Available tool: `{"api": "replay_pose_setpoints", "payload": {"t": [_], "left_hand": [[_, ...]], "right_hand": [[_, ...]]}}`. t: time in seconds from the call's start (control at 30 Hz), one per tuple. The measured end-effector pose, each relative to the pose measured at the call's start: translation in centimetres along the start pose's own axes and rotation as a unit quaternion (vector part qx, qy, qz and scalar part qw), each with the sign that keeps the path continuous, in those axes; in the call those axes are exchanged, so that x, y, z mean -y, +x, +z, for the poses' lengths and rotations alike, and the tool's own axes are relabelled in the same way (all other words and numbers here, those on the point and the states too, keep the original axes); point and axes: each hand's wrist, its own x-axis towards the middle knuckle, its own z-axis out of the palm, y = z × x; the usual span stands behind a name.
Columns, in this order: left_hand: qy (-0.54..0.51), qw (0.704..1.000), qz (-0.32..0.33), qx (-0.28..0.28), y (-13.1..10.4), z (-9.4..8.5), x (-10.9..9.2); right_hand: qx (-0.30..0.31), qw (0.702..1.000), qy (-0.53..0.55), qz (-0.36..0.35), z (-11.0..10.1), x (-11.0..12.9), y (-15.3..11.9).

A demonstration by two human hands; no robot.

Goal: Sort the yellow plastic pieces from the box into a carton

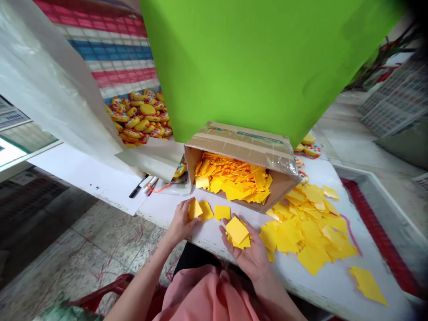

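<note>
My left hand [181,221], by the table's front edge, pinches a small yellow square card [195,208] between thumb and fingers. Just beside it, more yellow squares [206,211] lie on the white tabletop, and a single square [222,212] sits between my two hands. My right hand [253,258] is turned palm up, its fingers curled around a small stack of yellow squares [237,230]. Behind both hands, a cardboard box [247,146] lies on its side, its mouth facing me and filled with yellow-orange squares [230,174].
A loose heap of yellow pieces [307,227] spreads to the right, with one piece [368,285] apart. Pens [147,183] lie left of the box. A bright green panel [254,67] rises behind. Yellow toy-like items [140,116] fill a striped bag [113,51].
</note>
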Motion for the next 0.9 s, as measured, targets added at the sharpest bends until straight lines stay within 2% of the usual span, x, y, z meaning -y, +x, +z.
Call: {"api": "replay_pose_setpoints", "payload": {"t": [0.1,0.23,0.3,0.37,0.43,0.5,0.57,0.6,0.67,0.7,0.77,0.9], "left_hand": [[-0.173,0.984,-0.030,-0.001,0.4,-0.1,-0.6],[-0.432,0.898,-0.082,0.009,0.9,0.0,-1.5],[-0.492,0.865,-0.103,0.003,1.1,0.1,-2.0],[-0.510,0.854,-0.106,0.004,1.1,0.2,-2.7],[-0.488,0.867,-0.091,0.027,0.8,0.3,-4.0],[-0.401,0.911,-0.061,0.079,0.1,0.6,-6.0],[-0.260,0.957,-0.007,0.132,-0.9,1.1,-8.2],[-0.192,0.969,0.027,0.152,-1.5,1.4,-9.3],[-0.112,0.975,0.090,0.169,-2.2,1.7,-10.6],[-0.098,0.975,0.107,0.167,-2.4,1.7,-10.7],[-0.082,0.982,0.106,0.133,-2.3,1.3,-9.6],[0.045,0.995,0.078,0.037,-1.4,1.0,-4.6]], "right_hand": [[0.011,1.000,0.000,0.010,-0.2,0.0,0.0],[0.028,1.000,-0.006,0.012,-0.2,0.0,-0.1],[0.031,0.999,-0.010,0.017,-0.1,-0.1,-0.1],[0.028,0.999,-0.011,0.026,0.1,-0.3,-0.2],[0.030,0.999,-0.006,0.037,0.4,-0.7,-0.1],[0.036,0.999,0.000,0.041,0.4,-1.2,0.0],[0.033,0.999,-0.005,0.033,0.2,-1.6,0.1],[0.027,0.999,-0.010,0.024,0.0,-1.8,0.1],[0.011,1.000,-0.023,0.011,-0.4,-1.9,0.0],[0.005,1.000,-0.028,0.008,-0.6,-1.7,-0.1],[0.005,0.999,-0.035,0.007,-0.9,-1.3,-0.5],[0.024,0.999,-0.029,0.013,-0.9,-0.2,-1.4]]}}
